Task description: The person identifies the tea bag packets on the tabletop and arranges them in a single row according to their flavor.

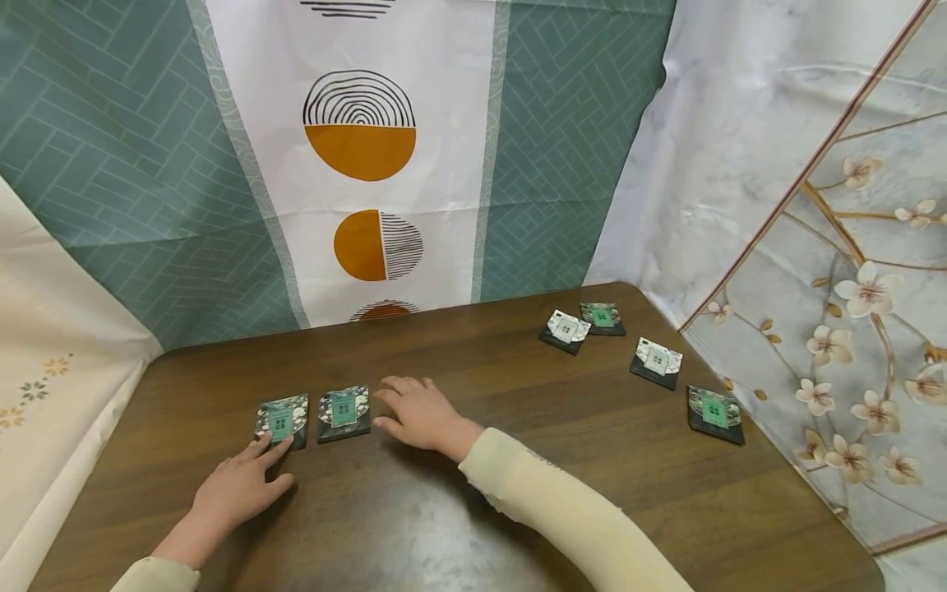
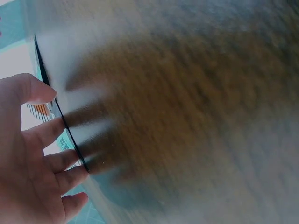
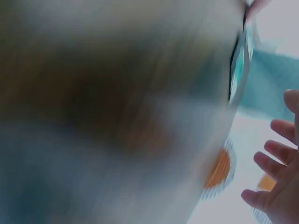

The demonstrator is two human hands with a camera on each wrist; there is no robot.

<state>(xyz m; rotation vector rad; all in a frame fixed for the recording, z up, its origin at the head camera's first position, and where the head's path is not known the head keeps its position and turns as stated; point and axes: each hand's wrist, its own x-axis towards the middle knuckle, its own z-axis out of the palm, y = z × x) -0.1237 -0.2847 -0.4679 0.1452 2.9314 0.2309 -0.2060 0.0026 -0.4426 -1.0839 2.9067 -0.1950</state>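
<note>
On the left of the table, my left hand (image 1: 240,485) lays its fingertips on the near edge of a flat square packet (image 1: 281,418) with a green label and a dark, flowered cover. Its fingers are extended and the thumb is spread, as the left wrist view also shows. A second green-labelled packet (image 1: 344,411) lies just right of the first, a narrow gap between them. My right hand (image 1: 422,415) hovers palm down close by its right side, fingers loosely extended and holding nothing. The right wrist view shows that hand's fingers (image 3: 275,151) spread apart, with blur over the table.
Toward the right side of the brown wooden table (image 1: 473,370) lie two white-labelled packets, one further back (image 1: 565,330) and one nearer the edge (image 1: 657,362). Two green-labelled ones lie at the back (image 1: 602,318) and right edge (image 1: 715,413). A patterned curtain (image 1: 562,164) hangs behind.
</note>
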